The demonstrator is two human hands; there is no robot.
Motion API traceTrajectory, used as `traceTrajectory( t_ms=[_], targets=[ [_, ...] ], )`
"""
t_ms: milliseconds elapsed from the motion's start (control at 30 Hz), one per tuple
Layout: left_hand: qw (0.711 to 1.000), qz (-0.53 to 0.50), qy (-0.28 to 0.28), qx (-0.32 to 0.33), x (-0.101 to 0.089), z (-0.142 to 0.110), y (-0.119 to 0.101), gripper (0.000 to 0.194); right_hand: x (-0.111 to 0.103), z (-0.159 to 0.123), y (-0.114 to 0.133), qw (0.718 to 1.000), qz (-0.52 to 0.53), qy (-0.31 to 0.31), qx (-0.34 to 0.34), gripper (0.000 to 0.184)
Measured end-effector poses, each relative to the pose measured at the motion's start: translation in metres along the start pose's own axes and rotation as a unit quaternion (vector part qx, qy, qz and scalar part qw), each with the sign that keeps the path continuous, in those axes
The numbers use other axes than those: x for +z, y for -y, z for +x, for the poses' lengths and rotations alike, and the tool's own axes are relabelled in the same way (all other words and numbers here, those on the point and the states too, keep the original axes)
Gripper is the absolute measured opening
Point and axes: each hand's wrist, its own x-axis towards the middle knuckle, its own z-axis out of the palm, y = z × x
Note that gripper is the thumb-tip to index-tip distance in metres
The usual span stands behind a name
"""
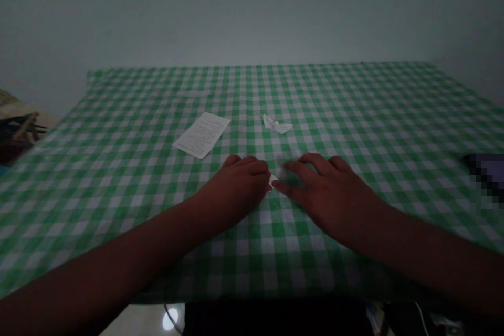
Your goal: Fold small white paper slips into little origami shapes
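Both my hands rest on a table with a green and white checked cloth (354, 110). My left hand (236, 186) lies knuckles up with its fingers curled in toward the middle. My right hand (323, 189) lies beside it, fingers bent and pressed down. Between the two sets of fingertips a small white paper piece (275, 176) shows, mostly covered by the fingers. How each hand grips it is hidden. Beyond the hands lie a printed white sheet of paper (202, 134) and a small folded white paper shape (277, 125).
A plain pale wall stands behind the table. At the left edge, off the table, sits a dim coloured object (16, 126). A dark blurred patch (488, 173) lies at the right edge of the cloth. A cable and dark items show under the near table edge.
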Motion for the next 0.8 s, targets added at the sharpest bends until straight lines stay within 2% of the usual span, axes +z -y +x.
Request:
traceTrajectory(
  t_ms=[200, 367, 500, 667, 800],
  targets=[
    [1.0, -0.02, -0.017, 0.005, 0.002, -0.002, 0.002, 0.015, -0.002, 0.002, -0.002, 1.0, 0.005, -0.001, 0.011, 0.039],
    [0.997, -0.074, -0.021, 0.002, 0.006, -0.001, 0.008, 0.014, -0.001, 0.005, -0.014, 0.995, 0.093, -0.035, -0.01, 0.028],
    [0.983, -0.172, -0.055, 0.025, 0.011, -0.001, 0.018, 0.016, 0.005, 0.011, -0.024, 0.98, 0.179, -0.092, -0.002, 0.026],
    [0.973, -0.213, -0.083, -0.011, 0.014, 0.0, 0.026, 0.012, 0.017, 0.022, -0.02, 0.941, 0.32, -0.112, -0.021, 0.016],
    [0.976, -0.202, -0.082, 0.0, 0.014, 0.001, 0.027, 0.004, 0.026, 0.03, -0.016, 0.94, 0.33, -0.089, -0.004, 0.012]
  ],
)
